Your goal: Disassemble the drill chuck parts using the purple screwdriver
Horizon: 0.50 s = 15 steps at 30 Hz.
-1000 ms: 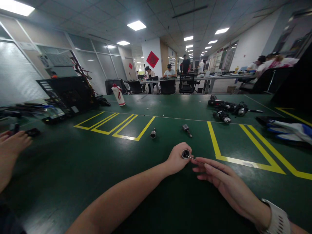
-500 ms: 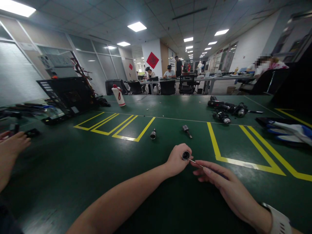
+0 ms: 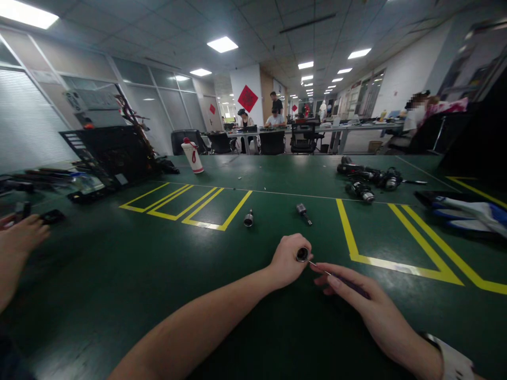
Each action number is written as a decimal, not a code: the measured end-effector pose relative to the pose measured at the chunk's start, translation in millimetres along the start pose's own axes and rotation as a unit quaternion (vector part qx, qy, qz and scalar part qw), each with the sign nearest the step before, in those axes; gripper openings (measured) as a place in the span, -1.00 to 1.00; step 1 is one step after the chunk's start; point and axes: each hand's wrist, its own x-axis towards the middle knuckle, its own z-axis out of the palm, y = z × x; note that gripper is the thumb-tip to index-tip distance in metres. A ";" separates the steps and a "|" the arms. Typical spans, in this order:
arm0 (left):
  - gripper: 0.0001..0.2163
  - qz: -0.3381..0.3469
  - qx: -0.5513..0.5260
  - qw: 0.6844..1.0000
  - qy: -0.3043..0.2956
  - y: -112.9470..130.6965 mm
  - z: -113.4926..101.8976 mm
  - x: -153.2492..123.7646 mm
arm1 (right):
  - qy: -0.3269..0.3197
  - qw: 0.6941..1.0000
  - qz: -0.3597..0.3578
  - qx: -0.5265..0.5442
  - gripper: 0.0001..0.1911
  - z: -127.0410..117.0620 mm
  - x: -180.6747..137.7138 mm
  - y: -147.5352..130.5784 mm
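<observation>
Left hand [image 3: 291,258] clamped on metal cup [image 3: 302,255], right hand [image 3: 362,298] pinching thin tool [image 3: 352,286] near its rim.
I see the cup's mouth facing me; its body is hidden in the fist, interior too dark to read. Shaft ends around the rim's 4 o'clock; can't tell if it touches. From the fist, one loose fitting [image 3: 248,218] sits between 10 and 11, second fitting [image 3: 303,214] just past 12. Co-worker's hand [image 3: 24,235] at 9 is cut off.
</observation>
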 end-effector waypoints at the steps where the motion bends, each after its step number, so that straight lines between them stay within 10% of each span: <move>1: -0.90 0.006 0.007 1.000 0.000 0.4 -0.4 -0.1 | -0.002 1.000 0.003 0.004 -0.61 0.3 0.1 0.0; 15: -0.83 -0.036 -0.158 0.987 0.024 -3.0 2.5 1.7 | -0.026 0.999 -0.005 0.021 -0.62 -0.5 0.5 -0.3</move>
